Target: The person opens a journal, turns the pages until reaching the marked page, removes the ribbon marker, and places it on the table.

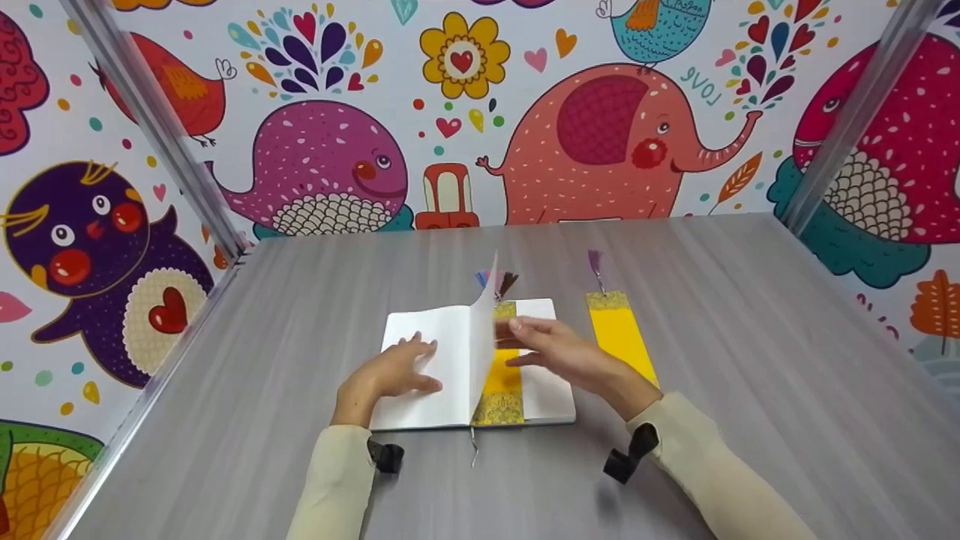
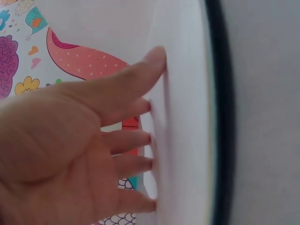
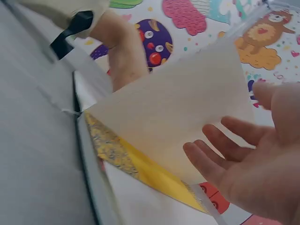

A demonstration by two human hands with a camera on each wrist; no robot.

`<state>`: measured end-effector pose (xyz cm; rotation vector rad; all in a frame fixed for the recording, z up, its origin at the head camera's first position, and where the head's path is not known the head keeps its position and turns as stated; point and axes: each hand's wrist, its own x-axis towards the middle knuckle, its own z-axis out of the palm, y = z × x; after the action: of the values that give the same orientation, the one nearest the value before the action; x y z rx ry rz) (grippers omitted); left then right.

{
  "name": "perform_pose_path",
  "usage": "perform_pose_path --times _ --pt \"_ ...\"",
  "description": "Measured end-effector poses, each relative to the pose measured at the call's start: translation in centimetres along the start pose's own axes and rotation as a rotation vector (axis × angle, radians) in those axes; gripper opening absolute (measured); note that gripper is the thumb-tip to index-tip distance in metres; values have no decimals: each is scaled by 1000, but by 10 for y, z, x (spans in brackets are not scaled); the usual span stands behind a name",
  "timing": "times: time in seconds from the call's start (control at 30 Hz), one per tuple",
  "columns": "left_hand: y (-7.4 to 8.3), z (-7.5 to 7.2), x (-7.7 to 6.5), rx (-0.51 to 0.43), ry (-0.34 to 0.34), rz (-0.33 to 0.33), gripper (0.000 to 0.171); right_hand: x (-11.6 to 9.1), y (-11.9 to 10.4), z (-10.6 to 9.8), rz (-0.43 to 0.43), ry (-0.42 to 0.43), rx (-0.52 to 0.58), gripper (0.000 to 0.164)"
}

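Observation:
An open notebook (image 1: 547,390) lies in front of me, one leaf (image 1: 484,337) standing upright near its middle. My left hand (image 1: 394,367) rests on the left page with spread, nearly straight fingers; the left wrist view shows its fingertips (image 2: 149,138) against the paper. To the right of the raised leaf is my right hand (image 1: 566,349), fingers loosely bent, fingertips (image 3: 190,150) close to the leaf with nothing gripped. Beneath them a yellow bookmark (image 1: 502,379) with patterned gold ends lies on the right page, partly covered by the leaf. Tassels (image 1: 508,283) stick out past the notebook's top edge.
Right of the notebook, a second yellow bookmark (image 1: 622,334) with a purple tassel (image 1: 595,262) lies on the grey table (image 1: 300,300), partly behind my right wrist. A ribbon marker (image 1: 474,448) hangs from the notebook's bottom edge. Cartoon-printed walls (image 1: 465,135) enclose the table's back and sides.

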<state>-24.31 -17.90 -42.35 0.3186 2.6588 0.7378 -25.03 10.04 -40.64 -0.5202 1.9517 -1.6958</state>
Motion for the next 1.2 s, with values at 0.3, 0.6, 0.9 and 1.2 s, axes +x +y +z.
perform_pose_path --times 0.3,0.6,0.9,1.2 --pt "-8 -11 -1 -151 182 59 70 -4 10 29 -91 -13 -465 57" --pt "10 -40 -23 -318 365 120 74 -1 20 45 -171 -60 -857 55" --pt "38 -40 -34 -179 365 132 67 -1 25 49 -150 -80 -960 52" --pt "35 -25 -22 -70 284 123 69 -1 29 52 -73 -119 -1045 53"
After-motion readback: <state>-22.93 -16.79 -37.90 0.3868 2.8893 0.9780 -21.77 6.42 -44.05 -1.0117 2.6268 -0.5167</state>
